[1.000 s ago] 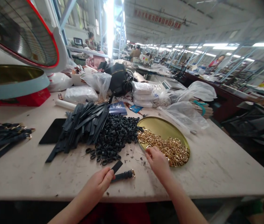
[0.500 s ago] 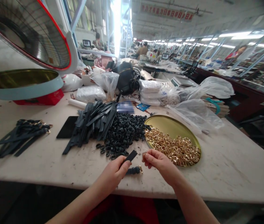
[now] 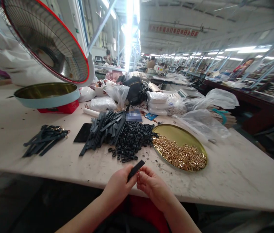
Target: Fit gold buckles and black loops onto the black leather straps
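My right hand point(image 3: 152, 185) had left the gold tray point(image 3: 173, 132) of buckles and come back to meet my left hand point(image 3: 118, 187) at the near edge of the tabletop point(image 3: 224, 176). The left was pinched on the black strap point(image 3: 135, 169), its free end poking up. The right was closed narrow against the strap, on something small and gold I couldn't make out. A second earlier the right was at the tray's rim and the strap lay on the tabletop. So picking was over and both hands worked the strap. The black loops point(image 3: 133, 139) lay beyond, apart from both.
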